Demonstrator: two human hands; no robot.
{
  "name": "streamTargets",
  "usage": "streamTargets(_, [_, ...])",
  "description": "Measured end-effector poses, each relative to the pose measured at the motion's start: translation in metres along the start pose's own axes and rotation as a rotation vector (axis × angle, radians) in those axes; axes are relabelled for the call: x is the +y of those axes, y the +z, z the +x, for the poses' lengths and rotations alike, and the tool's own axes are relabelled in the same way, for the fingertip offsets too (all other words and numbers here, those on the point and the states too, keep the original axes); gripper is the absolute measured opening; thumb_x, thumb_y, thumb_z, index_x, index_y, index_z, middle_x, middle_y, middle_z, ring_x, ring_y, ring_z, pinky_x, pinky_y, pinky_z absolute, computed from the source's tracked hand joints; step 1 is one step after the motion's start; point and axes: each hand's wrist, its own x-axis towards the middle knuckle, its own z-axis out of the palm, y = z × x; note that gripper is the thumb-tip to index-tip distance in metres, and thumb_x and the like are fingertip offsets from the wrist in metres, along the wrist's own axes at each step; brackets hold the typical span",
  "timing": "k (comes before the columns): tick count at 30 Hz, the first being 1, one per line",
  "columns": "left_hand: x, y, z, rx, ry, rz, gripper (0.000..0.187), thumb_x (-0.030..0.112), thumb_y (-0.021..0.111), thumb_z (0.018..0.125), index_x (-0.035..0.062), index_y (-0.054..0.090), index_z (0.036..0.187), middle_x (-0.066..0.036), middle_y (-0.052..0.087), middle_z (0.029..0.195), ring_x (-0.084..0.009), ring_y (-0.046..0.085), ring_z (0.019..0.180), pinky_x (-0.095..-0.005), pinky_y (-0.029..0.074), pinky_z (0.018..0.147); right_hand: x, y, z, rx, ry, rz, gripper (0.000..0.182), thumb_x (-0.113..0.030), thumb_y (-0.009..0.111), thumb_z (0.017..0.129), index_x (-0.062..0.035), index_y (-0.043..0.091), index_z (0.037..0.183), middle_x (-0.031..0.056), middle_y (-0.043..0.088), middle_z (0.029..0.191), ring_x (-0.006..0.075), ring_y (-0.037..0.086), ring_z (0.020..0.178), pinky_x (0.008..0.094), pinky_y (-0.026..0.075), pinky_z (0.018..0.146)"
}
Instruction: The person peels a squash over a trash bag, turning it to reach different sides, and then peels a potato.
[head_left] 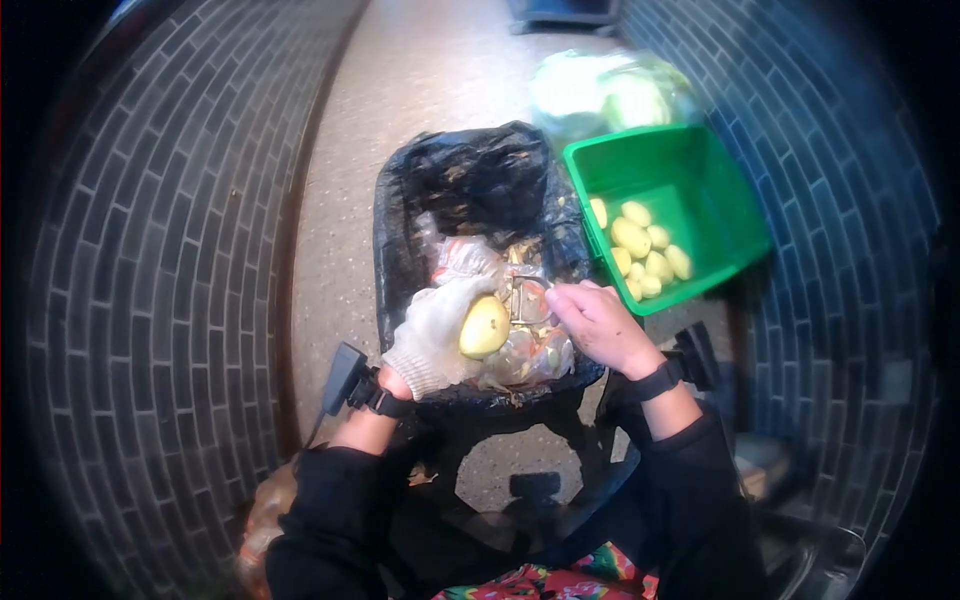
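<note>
Yellow potato (484, 327) was gripped in left hand (430, 335) over bin (465, 170); right hand (600, 328), at potato's three o'clock, grasped peeler (516, 301).

the bin (470, 155) is lined in shiny black, and the litter (470, 256) inside it mixes clear plastic, white wrapping marked red-orange, and tan scraps. over the bin, the left hand (435, 330) wears a cream-white glove with a ribbed cuff (412, 372), against a yellow potato (484, 326) with small dark spots; the peeler (514, 300) there shows grey. right of the bin, the tub (715, 195) is bright green and its potatoes (632, 238) pale yellow. beyond the tub's side of the bin, the bag (630, 95) looks whitish green. either side of the bin, the walls (170, 300) have dark brick patterns with paler joints, bluer on the right. nearest the bin's front, the sleeves (340, 515) are black, and the cloth (615, 565) between them is red with green and yellow flowery patches.
</note>
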Motion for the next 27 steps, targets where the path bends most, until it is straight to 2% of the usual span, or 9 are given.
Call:
streamTargets(4, [0.009,0.007,0.002,0.055,0.002,0.045,0.069,0.017,0.084,0.062,0.0106,0.057,0.124,-0.013,0.065,0.119,-0.0366,0.062,0.107,-0.0429,0.048,0.092,0.003,0.009,0.002,0.047,-0.036,-0.007,0.042,-0.032,0.047,0.104,0.0010,0.063,0.083,0.0147,0.063,0.076,0.0289,0.062,0.078,0.0388,0.047,0.075])
streamTargets(6, [0.011,0.009,0.002,0.025,-0.014,0.089,0.069,0.016,0.084,0.061,0.0100,0.056,0.124,-0.013,0.065,0.118,-0.0348,0.062,0.107,-0.0414,0.048,0.092,-0.003,0.010,0.002,0.068,0.105,0.218,0.048,-0.038,0.042,0.104,-0.0017,0.063,0.080,0.0190,0.065,0.079,0.0404,0.062,0.079,0.0476,0.048,0.074])
streamTargets(8, [0.012,0.006,0.006,-0.002,-0.031,0.134,0.069,0.015,0.084,0.061,0.0095,0.056,0.124,-0.013,0.065,0.117,-0.0331,0.062,0.107,-0.0398,0.048,0.093,-0.004,0.011,0.004,0.054,0.204,0.204,0.051,-0.037,0.041,0.104,-0.0013,0.063,0.075,0.0200,0.064,0.078,0.0410,0.062,0.079,0.0475,0.048,0.073])
streamTargets(10, [0.014,-0.006,0.014,-0.269,-0.286,-0.256,0.072,0.012,0.084,0.062,0.0071,0.053,0.127,-0.011,0.063,0.117,-0.0251,0.062,0.109,-0.0350,0.049,0.095,-0.006,0.011,0.006,0.039,0.295,0.190,0.055,-0.037,0.040,0.104,-0.0009,0.063,0.070,0.0209,0.063,0.076,0.0416,0.062,0.079,0.0474,0.048,0.073])
streamTargets(11, [0.009,-0.003,0.012,-0.270,-0.282,-0.248,0.072,0.012,0.084,0.062,0.0071,0.053,0.127,-0.011,0.063,0.117,-0.0251,0.062,0.109,-0.0350,0.049,0.095,-0.008,0.011,0.008,0.109,0.251,0.155,0.056,-0.037,0.040,0.104,-0.0004,0.063,0.068,0.0216,0.063,0.075,0.0417,0.062,0.078,0.0481,0.047,0.073])
streamTargets(13, [-0.004,0.007,0.004,-0.081,-0.249,-0.688,0.077,0.009,0.084,0.062,0.0054,0.049,0.131,-0.009,0.060,0.118,-0.0187,0.059,0.112,-0.0319,0.048,0.097,-0.010,0.011,0.011,0.182,0.200,0.124,0.058,-0.036,0.040,0.104,0.0001,0.063,0.065,0.0224,0.063,0.075,0.0417,0.062,0.078,0.0488,0.047,0.073])
streamTargets(18, [0.005,0.016,0.010,0.007,-0.326,-0.538,0.084,0.014,0.087,0.062,0.0055,0.047,0.135,-0.013,0.060,0.121,-0.0233,0.059,0.112,-0.0348,0.049,0.097,-0.010,0.017,0.016,0.434,-0.100,-0.141,0.045,-0.027,0.048,0.100,-0.0042,0.064,0.065,0.0149,0.065,0.070,0.0348,0.061,0.073,0.0447,0.044,0.075])
streamTargets(19, [0.007,0.019,0.011,0.048,-0.353,-0.458,0.086,0.019,0.090,0.060,0.0059,0.048,0.134,-0.017,0.062,0.122,-0.0286,0.063,0.112,-0.0368,0.050,0.097,-0.012,0.018,0.015,0.434,-0.094,-0.140,0.045,-0.027,0.048,0.100,-0.0042,0.064,0.065,0.0149,0.065,0.070,0.0348,0.061,0.073,0.0447,0.044,0.075])
streamTargets(27, [0.025,0.030,0.015,0.102,-0.330,-0.133,0.078,0.013,0.086,0.060,0.0047,0.052,0.130,-0.017,0.063,0.115,-0.0313,0.064,0.106,-0.0382,0.052,0.093,-0.018,0.033,0.018,0.598,-0.239,-0.328,0.031,-0.015,0.057,0.091,-0.0083,0.063,0.061,0.0055,0.065,0.066,0.0229,0.061,0.068,0.0398,0.042,0.072])
